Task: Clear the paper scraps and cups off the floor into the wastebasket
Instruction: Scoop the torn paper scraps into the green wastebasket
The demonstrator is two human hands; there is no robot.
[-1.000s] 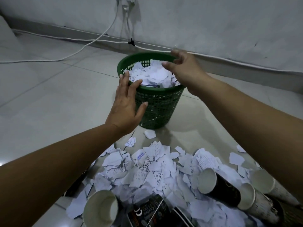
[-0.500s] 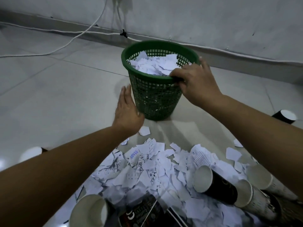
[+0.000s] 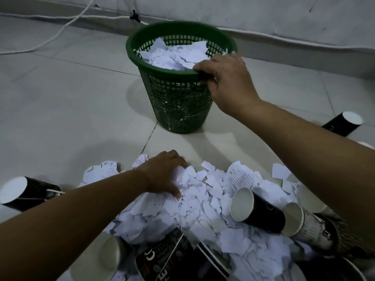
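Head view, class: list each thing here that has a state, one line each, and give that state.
Wastebasket: upright, nearly full of scraps.
Right hand: grips the wastebasket rim.
Left hand: fingers curled into the scrap pile.
Scrap pile: loose on the floor.
Middle cup: lying on its side, empty.
Left cup: on its side.

The black cup (image 3: 162, 258) at the bottom edge shows a large "C", other print seemingly illegible.

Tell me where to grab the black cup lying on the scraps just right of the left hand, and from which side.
Take the black cup across its middle from above. It lies on its side on the paper scraps, open mouth facing the left hand, so its round wall is exposed on top.
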